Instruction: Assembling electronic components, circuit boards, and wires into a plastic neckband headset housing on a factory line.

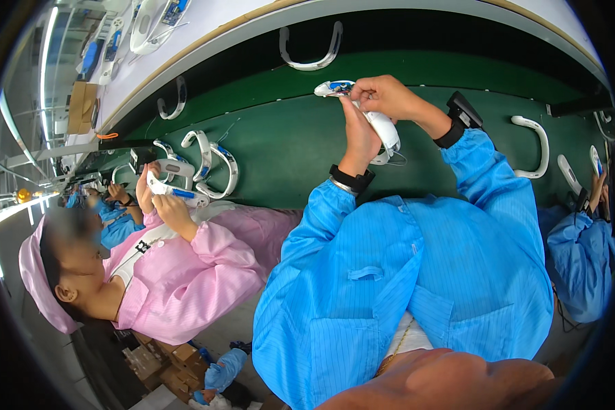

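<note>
- In the head view, the white curved device is up between both hands, above the green work surface and in front of the person's chest.
- Its long axis slants from the open end at upper left, where a blue part shows inside, down to the smooth shell at lower right.
- The left hand holds the device from the left and below, thumb raised toward the open end; its other fingers are mostly hidden.
- The right hand comes in from the upper right, narrow, fingertips drawn together on the device beside the open end; exactly which small part they pinch is too small to tell.
- Both hands touch the device, the left thumb and right fingertips almost meeting; the open end points left, past both.
- A thin cable loops near the lower end.
- One U-shaped white piece lies beyond the hands; a curved white piece lies well to the right.
- At left, a co-worker in pink handles another white piece.
</note>
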Demonstrator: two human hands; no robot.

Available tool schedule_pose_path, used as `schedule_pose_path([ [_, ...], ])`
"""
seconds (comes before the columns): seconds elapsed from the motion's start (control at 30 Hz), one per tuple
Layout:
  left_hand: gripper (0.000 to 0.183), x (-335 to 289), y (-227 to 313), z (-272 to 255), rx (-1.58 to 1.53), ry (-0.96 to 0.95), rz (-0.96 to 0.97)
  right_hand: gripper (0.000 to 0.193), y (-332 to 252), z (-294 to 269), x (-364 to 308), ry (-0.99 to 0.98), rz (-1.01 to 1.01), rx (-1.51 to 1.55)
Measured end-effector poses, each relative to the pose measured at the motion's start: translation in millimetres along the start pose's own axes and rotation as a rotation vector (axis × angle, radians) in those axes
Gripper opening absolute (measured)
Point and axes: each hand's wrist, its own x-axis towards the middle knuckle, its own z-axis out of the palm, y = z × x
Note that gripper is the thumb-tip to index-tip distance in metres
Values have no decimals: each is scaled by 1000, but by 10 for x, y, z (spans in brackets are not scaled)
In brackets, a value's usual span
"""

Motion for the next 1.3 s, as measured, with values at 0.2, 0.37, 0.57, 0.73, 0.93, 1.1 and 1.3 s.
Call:
schedule_pose_path([
  [0.2,77,46,85,193,-13,218,-114,21,0,-104,22,95,-316,-293],
  [0.37,77,127,76,-21,-212,132,-102,16,159,-241,-146,480,-286,-32],
  [0.57,67,246,230,-66,-382,92,50,22,358,14,-982,340,-73,-401],
  [0.73,66,315,136,-11,-399,8,16,13,580,189,-1054,421,-229,-396],
  [0.93,62,311,34,243,-328,31,-40,14,311,185,-1293,842,-254,-609],
  [1.1,60,366,-112,479,-273,25,-74,14,431,94,-1426,814,-127,-318],
  [1.3,62,432,-301,590,-321,-50,-77,8,669,22,-1596,719,46,171],
])
